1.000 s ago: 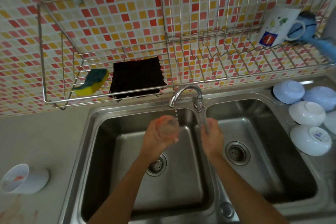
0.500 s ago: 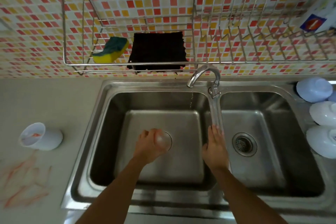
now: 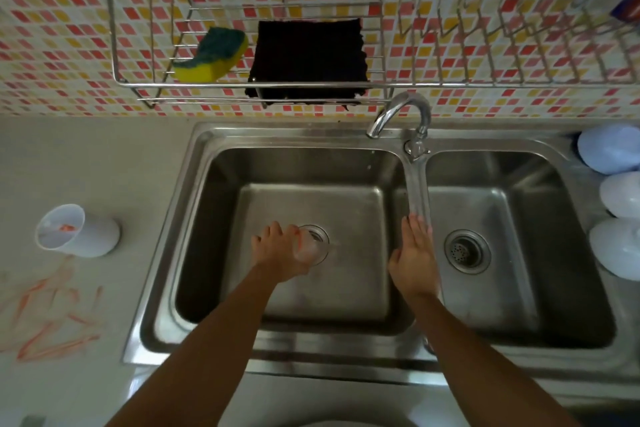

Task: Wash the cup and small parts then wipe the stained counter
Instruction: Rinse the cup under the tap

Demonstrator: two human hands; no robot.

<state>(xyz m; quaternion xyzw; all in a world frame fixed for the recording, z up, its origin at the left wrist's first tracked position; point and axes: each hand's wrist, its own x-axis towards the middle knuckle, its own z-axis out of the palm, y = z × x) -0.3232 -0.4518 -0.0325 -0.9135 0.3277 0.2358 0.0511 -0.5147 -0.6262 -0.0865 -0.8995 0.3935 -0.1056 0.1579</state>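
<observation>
The left hand [image 3: 277,251] is down in the left basin of the sink [image 3: 204,191], its fingers curled around a small clear cup [image 3: 309,248] held just over the drain [image 3: 317,236]. The right hand [image 3: 414,258] lies with straight, relaxed fingers on the ridge between the two basins, gripping nothing, its fingertips touching the long lever that runs forward from the tap [image 3: 403,111]. The tap stands at the back of the sink, its spout curving over the left basin. On the counter [image 3: 86,156] left of the sink a white cup [image 3: 78,230] lies on its side, its mouth turned toward the camera with a spot of orange inside. In front of that cup, still left of the sink, orange streaks [image 3: 52,315] mark the counter. Behind the sink a wire rack [image 3: 242,84] on the tiled wall holds a yellow and green sponge [image 3: 211,55] and, beside it, a black cloth [image 3: 308,57]. Right of the sink sit several upturned pale bowls [image 3: 613,149].
</observation>
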